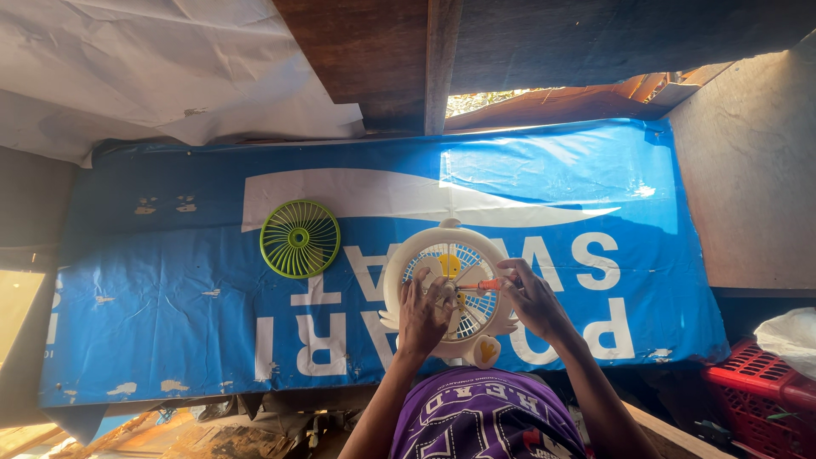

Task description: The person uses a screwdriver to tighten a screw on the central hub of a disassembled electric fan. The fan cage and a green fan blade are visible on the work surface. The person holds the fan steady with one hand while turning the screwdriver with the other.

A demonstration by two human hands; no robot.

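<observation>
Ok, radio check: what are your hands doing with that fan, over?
Left hand pressing on white fan. Right hand holding orange screwdriver over the fan's middle. Green grille lies apart, nothing in the way.

Single head cam, worn by the person, pointing steeply down and forward over the blue banner-covered table. Near view: both forearms enter from the bottom edge, purple shirt just below. Frame reaches up to the wooden wall behind and the red crate at lower right.
</observation>
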